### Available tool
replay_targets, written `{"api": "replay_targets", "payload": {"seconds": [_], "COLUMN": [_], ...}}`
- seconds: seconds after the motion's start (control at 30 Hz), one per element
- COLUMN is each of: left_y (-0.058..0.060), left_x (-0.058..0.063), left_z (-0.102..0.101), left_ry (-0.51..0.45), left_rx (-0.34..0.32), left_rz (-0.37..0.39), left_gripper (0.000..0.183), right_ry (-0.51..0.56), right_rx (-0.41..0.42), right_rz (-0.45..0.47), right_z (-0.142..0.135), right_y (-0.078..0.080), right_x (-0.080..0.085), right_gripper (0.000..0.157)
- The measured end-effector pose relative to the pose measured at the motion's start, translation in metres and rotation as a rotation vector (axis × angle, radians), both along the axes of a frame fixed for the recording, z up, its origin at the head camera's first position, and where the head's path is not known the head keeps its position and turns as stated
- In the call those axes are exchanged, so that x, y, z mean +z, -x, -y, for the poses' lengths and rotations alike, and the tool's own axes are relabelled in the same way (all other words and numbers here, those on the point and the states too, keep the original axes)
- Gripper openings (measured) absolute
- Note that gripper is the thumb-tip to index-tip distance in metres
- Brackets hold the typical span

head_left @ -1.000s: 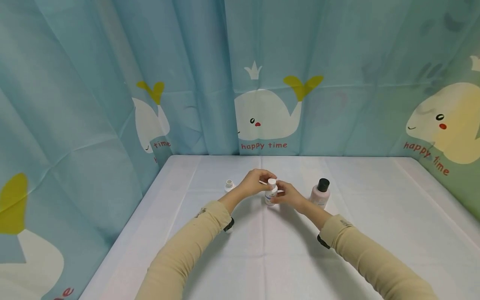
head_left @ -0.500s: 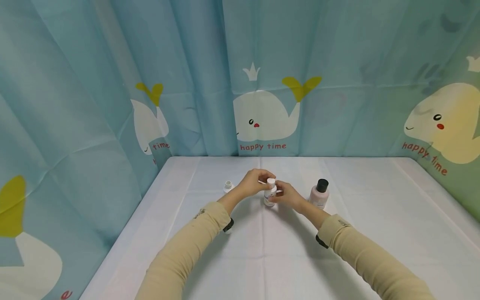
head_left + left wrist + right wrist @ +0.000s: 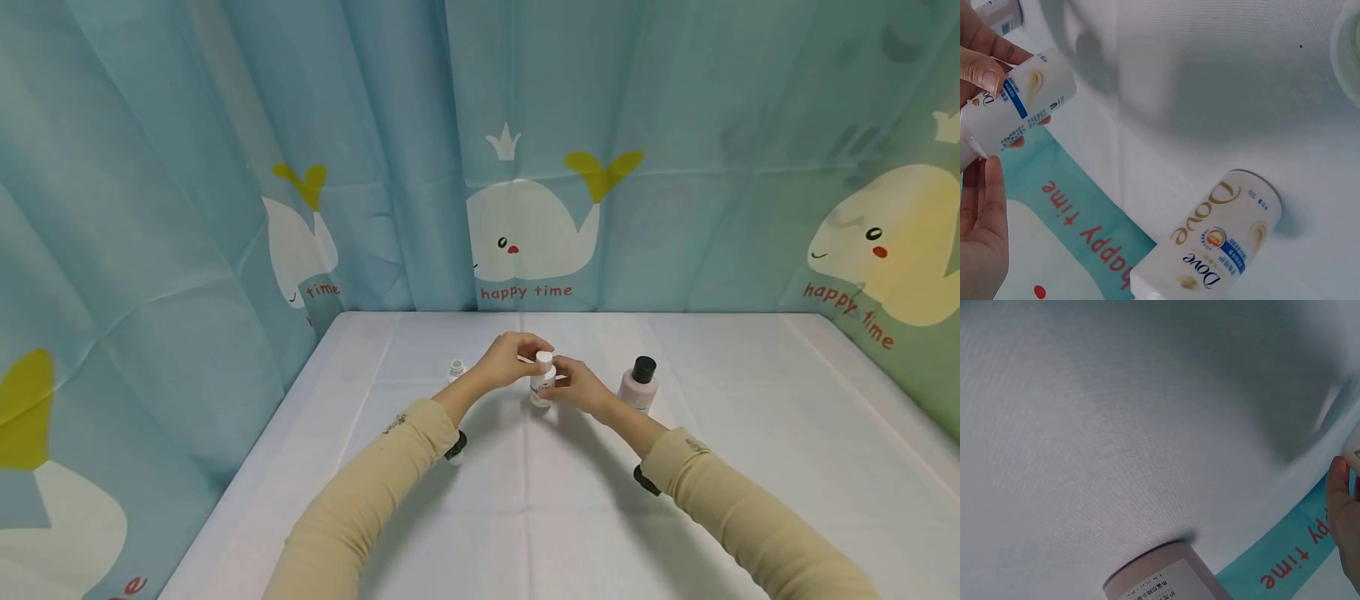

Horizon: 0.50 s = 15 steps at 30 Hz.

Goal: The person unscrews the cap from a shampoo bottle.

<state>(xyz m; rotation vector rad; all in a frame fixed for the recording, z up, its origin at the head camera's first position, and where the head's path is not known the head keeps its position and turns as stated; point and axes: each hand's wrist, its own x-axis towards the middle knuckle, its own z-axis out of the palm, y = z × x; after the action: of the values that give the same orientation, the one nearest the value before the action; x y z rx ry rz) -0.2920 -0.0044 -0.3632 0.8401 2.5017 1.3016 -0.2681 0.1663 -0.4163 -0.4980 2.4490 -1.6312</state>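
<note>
Between both hands, at the middle of the table, is a white Dove bottle (image 3: 542,390) with a white cap (image 3: 544,358). My left hand (image 3: 508,362) pinches the cap from the left. My right hand (image 3: 582,388) grips the bottle's body from the right; in the left wrist view its thumb lies across the label. Whether the bottle's base touches the table is hard to tell. A second white Dove bottle (image 3: 1216,240) stands left of my hands, its neck (image 3: 457,367) uncapped in the head view and its body partly behind my left forearm.
A pink bottle (image 3: 639,388) with a black cap stands to the right, close to my right forearm. A small white round piece (image 3: 456,460) lies under my left wrist, partly hidden. A whale-patterned curtain (image 3: 390,167) hangs behind the white-covered table (image 3: 750,467).
Both hands and the bottle between them have shifted slightly upward in the head view. The grip looks the same, and the other bottles have stayed in place.
</note>
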Motion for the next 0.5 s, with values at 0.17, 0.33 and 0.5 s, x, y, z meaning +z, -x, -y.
{"api": "replay_targets", "payload": {"seconds": [0.17, 0.33, 0.5], "left_y": [-0.002, -0.004, -0.007], "left_x": [0.004, 0.009, 0.016], "left_z": [0.003, 0.005, 0.006], "left_ry": [-0.005, -0.021, -0.022], "left_rx": [0.007, -0.003, -0.014], "left_rz": [-0.009, 0.001, -0.023], "left_gripper": [0.031, 0.032, 0.032], "right_ry": [-0.003, -0.038, -0.041], "right_rx": [-0.008, -0.020, -0.025], "right_rz": [0.008, 0.001, -0.012], "right_z": [0.001, 0.001, -0.001], "right_y": [-0.003, -0.006, -0.010], "right_x": [0.006, 0.014, 0.021], "right_gripper": [0.047, 0.049, 0.048]}}
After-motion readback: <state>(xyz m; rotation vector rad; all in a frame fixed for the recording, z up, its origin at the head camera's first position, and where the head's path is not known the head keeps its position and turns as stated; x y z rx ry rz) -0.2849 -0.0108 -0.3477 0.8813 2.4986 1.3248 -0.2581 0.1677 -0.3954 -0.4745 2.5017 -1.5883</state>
